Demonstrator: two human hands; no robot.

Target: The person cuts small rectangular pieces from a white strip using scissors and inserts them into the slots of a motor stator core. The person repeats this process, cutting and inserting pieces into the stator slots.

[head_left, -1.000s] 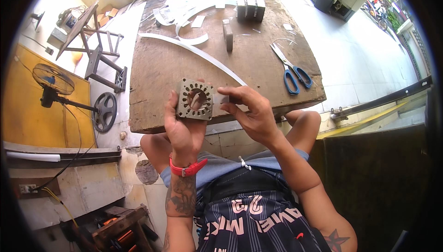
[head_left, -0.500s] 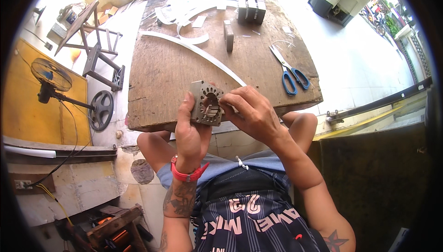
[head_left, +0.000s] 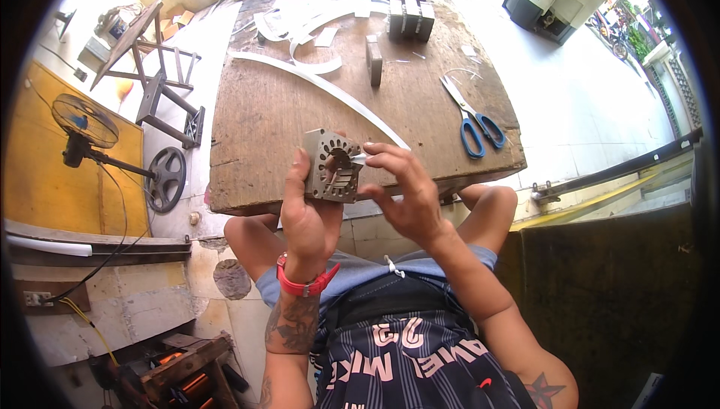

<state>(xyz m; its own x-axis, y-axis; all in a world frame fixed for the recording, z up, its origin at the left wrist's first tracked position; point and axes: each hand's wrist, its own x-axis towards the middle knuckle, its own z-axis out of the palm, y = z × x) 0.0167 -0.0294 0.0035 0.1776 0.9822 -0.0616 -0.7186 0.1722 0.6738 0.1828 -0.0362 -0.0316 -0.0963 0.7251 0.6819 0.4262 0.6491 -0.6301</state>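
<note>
Above the table's near edge, my left hand [head_left: 304, 218] is wrapped round a square grey metal stator core [head_left: 320, 173], thumb along its left side. Teardrop-shaped slots ring its round bore, and several light strips line the lower right slots. A small white piece [head_left: 360, 159] sticks out at the core's right side. Beside it is my right hand [head_left: 409, 195], thumb and fingers spread apart, the fingertips close to that white piece. Whether they touch it, I cannot tell. A long white strip [head_left: 322, 86] lies behind the hands, its near end by my right fingers.
Blue-handled scissors [head_left: 480, 128] lie at the right of the wooden table [head_left: 262, 131]. A single metal block [head_left: 373, 60] stands mid-table, with a row of dark stator cores [head_left: 410, 20] behind it. Curled white strips [head_left: 315, 30] cover the far left. A fan [head_left: 79, 128] stands left.
My right thumb and fingers have parted from their pinch at the core, and the hand has shifted slightly right and down. The core has turned slightly, and the white piece now shows.
</note>
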